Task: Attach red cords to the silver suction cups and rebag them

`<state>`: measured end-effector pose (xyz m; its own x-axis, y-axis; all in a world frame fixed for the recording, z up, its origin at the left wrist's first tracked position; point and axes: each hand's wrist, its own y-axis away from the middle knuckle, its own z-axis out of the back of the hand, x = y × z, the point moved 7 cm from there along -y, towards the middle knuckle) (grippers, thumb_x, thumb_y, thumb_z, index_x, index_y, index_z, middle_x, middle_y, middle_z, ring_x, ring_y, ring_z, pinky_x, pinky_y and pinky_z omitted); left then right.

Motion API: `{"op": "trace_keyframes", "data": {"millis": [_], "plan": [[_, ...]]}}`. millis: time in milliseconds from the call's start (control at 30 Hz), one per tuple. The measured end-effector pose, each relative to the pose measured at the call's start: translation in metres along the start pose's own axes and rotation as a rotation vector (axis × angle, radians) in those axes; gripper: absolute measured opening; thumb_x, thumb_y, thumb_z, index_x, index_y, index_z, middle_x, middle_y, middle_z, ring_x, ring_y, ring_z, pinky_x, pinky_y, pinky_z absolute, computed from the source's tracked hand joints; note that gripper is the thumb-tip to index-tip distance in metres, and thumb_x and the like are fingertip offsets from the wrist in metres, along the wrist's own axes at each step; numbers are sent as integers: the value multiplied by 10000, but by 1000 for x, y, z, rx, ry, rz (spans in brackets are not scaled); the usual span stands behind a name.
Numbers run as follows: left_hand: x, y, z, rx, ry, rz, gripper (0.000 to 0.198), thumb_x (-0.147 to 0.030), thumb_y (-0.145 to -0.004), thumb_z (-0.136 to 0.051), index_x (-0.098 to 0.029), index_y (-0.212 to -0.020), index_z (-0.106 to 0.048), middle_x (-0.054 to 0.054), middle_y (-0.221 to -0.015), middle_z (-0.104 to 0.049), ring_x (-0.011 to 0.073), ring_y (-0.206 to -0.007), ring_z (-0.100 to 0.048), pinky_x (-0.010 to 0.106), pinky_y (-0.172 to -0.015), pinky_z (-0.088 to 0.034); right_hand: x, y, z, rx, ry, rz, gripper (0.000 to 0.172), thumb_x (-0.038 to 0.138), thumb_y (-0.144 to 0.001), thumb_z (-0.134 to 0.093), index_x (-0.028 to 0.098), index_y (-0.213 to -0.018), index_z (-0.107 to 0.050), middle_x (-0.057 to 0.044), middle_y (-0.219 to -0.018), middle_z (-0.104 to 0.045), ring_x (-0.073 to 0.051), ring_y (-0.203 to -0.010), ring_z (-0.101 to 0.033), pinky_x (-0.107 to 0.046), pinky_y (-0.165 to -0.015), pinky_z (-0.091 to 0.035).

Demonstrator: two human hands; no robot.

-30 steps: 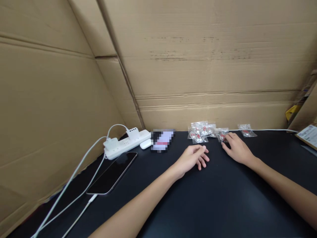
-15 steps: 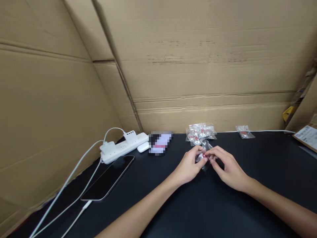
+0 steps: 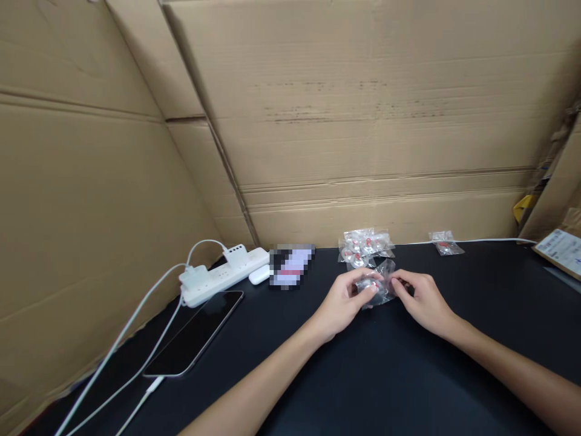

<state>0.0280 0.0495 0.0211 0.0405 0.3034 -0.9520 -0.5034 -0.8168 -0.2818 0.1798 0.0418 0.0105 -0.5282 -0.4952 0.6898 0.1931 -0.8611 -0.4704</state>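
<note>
A clear plastic bag (image 3: 385, 292) with a small round silvery item marked in red is between my hands, just above the black table. My left hand (image 3: 344, 301) grips the bag's left side around the item, thumb in front and fingers behind. At the bag's right edge, my right hand (image 3: 421, 301) pinches the plastic between thumb and fingertips. Behind them lies a pile of similar clear bags (image 3: 364, 244), each with a round silvery piece and some red. One more small bag (image 3: 445, 243) with a red item lies apart at the right.
On the left are a white power strip (image 3: 222, 280) with plugged-in chargers, a white case (image 3: 260, 274), a phone (image 3: 195, 336) and white cables. A blurred-out object (image 3: 291, 266) lies near the cardboard wall (image 3: 308, 145). At far right sits a labelled package (image 3: 560, 249).
My right hand has shifted slightly right, away from the item, onto the bag's edge. The bag now looks more spread out between my hands. The view has tilted a little.
</note>
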Motion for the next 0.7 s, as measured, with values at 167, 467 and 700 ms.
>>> {"op": "trace_keyframes", "data": {"millis": [167, 467, 700], "plan": [[9, -1, -1, 6, 37, 41, 317, -374, -864, -641, -167, -1104, -660, 89, -1061, -623, 172, -768, -584, 289, -605, -538, 6, 2, 10, -81, 38, -37, 247, 397, -946, -505, 213, -871, -653, -32, -726, -666, -199, -644, -596, -307, -630, -444], [6, -1, 5, -50, 56, 58, 317, -355, -836, -694, -151, -1079, -683, 62, -932, -657, 86, -587, -468, 235, -548, -381, 0, 0, 5, -45, 69, -61, 384, 380, -973, -422, 193, -675, -575, -16, -628, -598, -178, -603, -565, -288, -601, -387], [14, -5, 14, -166, 190, 106, 278, -364, -803, -726, -103, -883, -674, 50, -799, -608, 123, -660, -483, 228, -524, -348, -23, -6, -9, 57, -378, -173, 326, 440, -937, -477, 168, -849, -633, -31, -702, -646, -172, -575, -588, -280, -578, -444]]}}
